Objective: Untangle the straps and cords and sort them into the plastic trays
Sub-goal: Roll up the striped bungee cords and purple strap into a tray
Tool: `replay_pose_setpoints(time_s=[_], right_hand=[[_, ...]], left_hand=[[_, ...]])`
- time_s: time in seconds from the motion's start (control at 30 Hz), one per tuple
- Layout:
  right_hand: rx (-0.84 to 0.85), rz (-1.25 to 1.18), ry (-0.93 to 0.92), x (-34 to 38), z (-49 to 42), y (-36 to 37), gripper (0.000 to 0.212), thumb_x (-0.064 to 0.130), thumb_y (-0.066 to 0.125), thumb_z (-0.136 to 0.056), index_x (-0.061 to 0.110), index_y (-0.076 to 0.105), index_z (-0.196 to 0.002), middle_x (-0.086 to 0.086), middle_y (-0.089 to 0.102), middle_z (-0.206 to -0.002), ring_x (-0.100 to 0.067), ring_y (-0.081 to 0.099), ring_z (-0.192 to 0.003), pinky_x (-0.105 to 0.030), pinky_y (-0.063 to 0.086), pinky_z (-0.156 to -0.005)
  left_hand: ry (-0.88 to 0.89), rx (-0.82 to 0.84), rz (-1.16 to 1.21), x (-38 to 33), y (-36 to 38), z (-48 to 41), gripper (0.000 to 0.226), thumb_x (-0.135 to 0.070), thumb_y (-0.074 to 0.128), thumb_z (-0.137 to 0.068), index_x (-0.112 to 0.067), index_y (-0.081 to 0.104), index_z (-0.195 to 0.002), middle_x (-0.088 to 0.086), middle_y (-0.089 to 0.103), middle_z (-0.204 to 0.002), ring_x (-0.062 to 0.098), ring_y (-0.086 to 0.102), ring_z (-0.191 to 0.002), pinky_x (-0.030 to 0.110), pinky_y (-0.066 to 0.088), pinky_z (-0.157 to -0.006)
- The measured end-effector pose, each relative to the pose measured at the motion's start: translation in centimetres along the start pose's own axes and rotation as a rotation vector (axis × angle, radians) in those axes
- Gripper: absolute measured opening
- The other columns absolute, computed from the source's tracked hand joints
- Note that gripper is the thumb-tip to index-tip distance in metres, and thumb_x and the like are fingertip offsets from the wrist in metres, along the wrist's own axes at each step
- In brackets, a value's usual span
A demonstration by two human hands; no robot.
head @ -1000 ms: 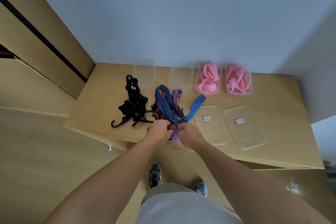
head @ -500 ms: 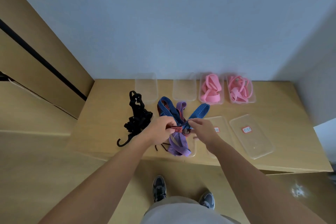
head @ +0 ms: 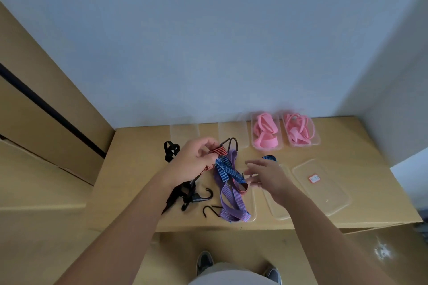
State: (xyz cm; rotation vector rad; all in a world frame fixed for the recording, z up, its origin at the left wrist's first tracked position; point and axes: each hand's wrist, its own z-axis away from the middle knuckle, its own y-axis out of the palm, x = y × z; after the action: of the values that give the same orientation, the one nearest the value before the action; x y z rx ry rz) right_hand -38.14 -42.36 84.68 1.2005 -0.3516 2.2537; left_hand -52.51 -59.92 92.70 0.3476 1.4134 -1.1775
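1. Done, as I judge: two trays of the back row hold wide pink straps (head: 265, 136) and thinner pink cords (head: 300, 131), so the pink kind looks sorted.
2. In hand: the left hand (head: 194, 162) grips the red striped cord (head: 217, 151) near its black hook and holds it above the table (head: 139, 180). The right hand (head: 266, 176) is released, with its fingers spread, just beside the blue striped strap (head: 225, 170). I cannot tell whether it touches the strap.
3. Left to do: the red striped cord, the blue striped strap and the purple strap (head: 231, 201) are crossed together near the front edge. The black cords (head: 183, 194) lie in a heap at the left, outside any tray.
4. Count: I see seven clear plastic trays (head: 324, 201), four at the back and three in front. Two are filled and four look empty. The end of the purple strap lies over the front left one.
5. There are three coloured pieces in the tangle. The black and pink pieces are too bunched to count.
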Motion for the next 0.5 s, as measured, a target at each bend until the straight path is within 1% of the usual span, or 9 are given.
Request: replay_pose_setpoints(time_s=[0.07, 0.13, 0.23, 0.27, 0.33, 0.37, 0.4, 0.43, 0.5], right_hand=[[0.08, -0.013, -0.019, 0.7, 0.7, 1.0, 0.028, 0.0, 0.056, -0.096, 0.005, 0.064, -0.123, -0.01, 0.068, -0.082, -0.023, 0.064, -0.06, -0.027, 0.052, -0.059], [0.147, 0.048, -0.097, 1.4, 1.3, 2.3, 0.038, -0.002, 0.061, -0.092, 0.011, 0.062, -0.129, -0.009, 0.069, -0.084, -0.022, 0.068, -0.066, -0.028, 0.054, -0.063], [0.129, 0.294, -0.31, 2.9, 1.9, 4.4, 0.048, 0.007, 0.073, -0.089, 0.025, 0.058, -0.131, 0.004, 0.071, -0.085, -0.007, 0.065, -0.066, -0.022, 0.051, -0.065], [0.114, 0.375, -0.382, 3.5, 2.1, 5.1, 0.047, 0.014, 0.077, -0.087, 0.033, 0.061, -0.126, 0.006, 0.071, -0.084, -0.003, 0.063, -0.063, -0.02, 0.049, -0.064], [0.076, 0.477, -0.514, 4.6, 2.3, 6.4, 0.023, 0.024, 0.078, -0.086, 0.041, 0.067, -0.097, 0.007, 0.067, -0.077, -0.004, 0.059, -0.059, -0.017, 0.044, -0.06], [0.047, 0.501, -0.571, 5.1, 2.5, 6.9, 0.014, 0.026, 0.076, -0.088, 0.036, 0.067, -0.084, 0.007, 0.062, -0.073, -0.004, 0.055, -0.058, -0.018, 0.042, -0.058], [0.02, 0.515, -0.616, 5.5, 2.5, 7.3, 0.014, 0.028, 0.074, -0.089, 0.027, 0.066, -0.078, 0.005, 0.058, -0.071, -0.004, 0.051, -0.057, -0.021, 0.041, -0.058], [0.001, 0.515, -0.638, 5.9, 2.5, 7.7, 0.018, 0.03, 0.073, -0.09, 0.02, 0.066, -0.078, 0.004, 0.055, -0.072, -0.004, 0.049, -0.058, -0.023, 0.041, -0.059], [-0.034, 0.517, -0.664, 6.8, 2.5, 8.2, 0.019, 0.033, 0.071, -0.093, 0.019, 0.068, -0.081, 0.001, 0.056, -0.079, -0.008, 0.052, -0.063, -0.028, 0.043, -0.063]], left_hand=[[0.011, -0.009, 0.064, -0.5, -0.4, 0.2, 0.016, -0.005, 0.062, -0.098, -0.015, 0.066, -0.11, 0.005, 0.076, -0.099, 0.019, 0.074, -0.096, 0.031, 0.059, -0.091], [0.039, -0.036, 0.157, -0.6, -0.7, 0.4, 0.015, 0.0, 0.064, -0.096, -0.006, 0.066, -0.109, 0.012, 0.077, -0.099, 0.026, 0.074, -0.098, 0.039, 0.058, -0.095], [0.14, -0.062, 0.222, -1.2, -1.2, 0.8, 0.009, 0.006, 0.067, -0.092, 0.0, 0.069, -0.098, 0.015, 0.076, -0.1, 0.03, 0.072, -0.099, 0.036, 0.055, -0.095], [0.179, -0.071, 0.244, -1.4, -1.5, 0.8, 0.008, 0.01, 0.066, -0.09, 0.003, 0.067, -0.094, 0.018, 0.073, -0.103, 0.026, 0.071, -0.098, 0.033, 0.055, -0.094], [0.245, -0.086, 0.302, -2.2, -2.1, 0.9, 0.006, 0.018, 0.064, -0.088, 0.012, 0.065, -0.089, 0.024, 0.067, -0.106, 0.021, 0.067, -0.095, 0.03, 0.055, -0.09], [0.267, -0.096, 0.325, -2.7, -2.5, 0.9, 0.008, 0.02, 0.063, -0.086, 0.012, 0.065, -0.086, 0.023, 0.066, -0.105, 0.019, 0.066, -0.094, 0.029, 0.055, -0.086], [0.288, -0.114, 0.344, -3.1, -2.9, 0.9, 0.014, 0.022, 0.064, -0.085, 0.008, 0.067, -0.083, 0.018, 0.067, -0.102, 0.018, 0.066, -0.092, 0.027, 0.054, -0.083], [0.306, -0.14, 0.36, -3.6, -3.1, 1.0, 0.021, 0.024, 0.064, -0.083, 0.003, 0.068, -0.08, 0.014, 0.066, -0.101, 0.018, 0.066, -0.09, 0.025, 0.053, -0.08], [0.323, -0.195, 0.409, -4.3, -3.6, 1.0, 0.03, 0.027, 0.063, -0.08, -0.002, 0.068, -0.077, 0.012, 0.064, -0.104, 0.019, 0.066, -0.088, 0.023, 0.053, -0.077]])
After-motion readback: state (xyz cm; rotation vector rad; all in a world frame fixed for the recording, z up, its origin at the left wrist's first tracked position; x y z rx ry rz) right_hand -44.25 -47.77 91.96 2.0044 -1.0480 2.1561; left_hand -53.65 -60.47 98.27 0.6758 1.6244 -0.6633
